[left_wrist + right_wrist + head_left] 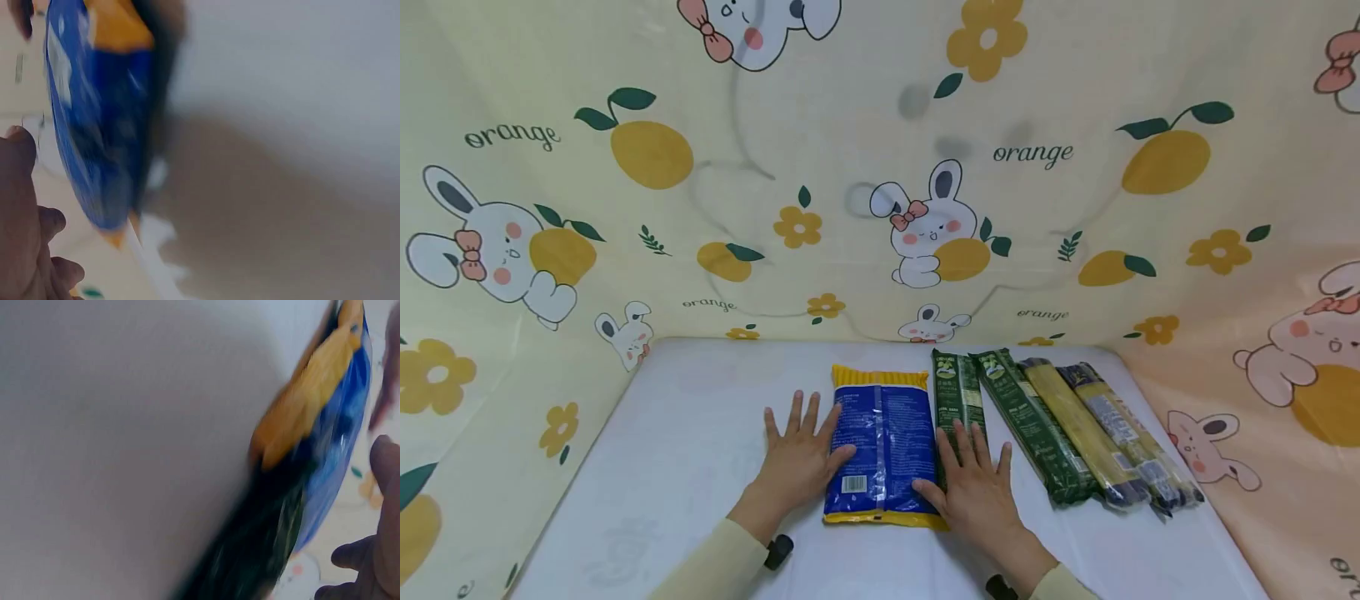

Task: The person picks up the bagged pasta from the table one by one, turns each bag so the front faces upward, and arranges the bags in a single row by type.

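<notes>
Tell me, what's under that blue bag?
White tabletop shows left of the blue bag. Directly beneath, the bag covers everything; whether the nearest green packet tucks under its right edge, I cannot tell.

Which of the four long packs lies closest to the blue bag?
The leftmost green pack, right alongside the blue bag; the other green pack, the yellow pack and the rightmost pack lie farther to the right.
</notes>
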A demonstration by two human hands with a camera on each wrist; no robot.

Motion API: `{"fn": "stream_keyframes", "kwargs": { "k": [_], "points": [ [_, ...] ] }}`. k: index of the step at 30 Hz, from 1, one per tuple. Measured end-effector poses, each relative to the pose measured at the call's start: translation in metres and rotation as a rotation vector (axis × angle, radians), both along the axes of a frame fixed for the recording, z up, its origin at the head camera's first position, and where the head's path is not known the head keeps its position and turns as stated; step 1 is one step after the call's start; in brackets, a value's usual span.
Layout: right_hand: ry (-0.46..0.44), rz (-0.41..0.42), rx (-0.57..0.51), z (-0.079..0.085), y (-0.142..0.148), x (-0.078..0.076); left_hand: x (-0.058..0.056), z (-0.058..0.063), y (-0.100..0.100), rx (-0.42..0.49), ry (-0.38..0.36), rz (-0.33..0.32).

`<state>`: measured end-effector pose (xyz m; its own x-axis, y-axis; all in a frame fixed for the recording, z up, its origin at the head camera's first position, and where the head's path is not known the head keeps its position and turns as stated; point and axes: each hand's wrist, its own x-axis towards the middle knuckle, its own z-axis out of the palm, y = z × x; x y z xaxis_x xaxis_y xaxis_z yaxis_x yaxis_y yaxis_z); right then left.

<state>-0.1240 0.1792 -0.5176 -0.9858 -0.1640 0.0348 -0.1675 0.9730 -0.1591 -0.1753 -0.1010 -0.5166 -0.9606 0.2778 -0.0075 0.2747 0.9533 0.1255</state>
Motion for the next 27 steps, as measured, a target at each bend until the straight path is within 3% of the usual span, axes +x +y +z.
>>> {"fn": "stream_keyframes", "kwargs": {
  "k": [5,9,13,19,27],
  "points": [
    [-0.042,0.046,0.027,-0.004,-0.017,0.0,-0.014,0.003,0.039,-0.027,-0.003,-0.114],
    [-0.082,0.082,0.051,-0.008,-0.025,-0.002,-0.021,0.0,0.049,-0.035,-0.049,-0.158],
    [-0.115,0.128,0.079,-0.005,-0.034,-0.004,-0.02,-0.007,0.043,-0.006,-0.083,-0.149],
    [-0.138,0.191,0.08,-0.003,-0.053,0.0,-0.009,-0.013,0.021,0.041,-0.078,-0.142],
    [-0.085,0.215,0.073,-0.008,-0.068,0.015,0.005,-0.012,0.0,0.051,-0.063,-0.154]
  ]
}}
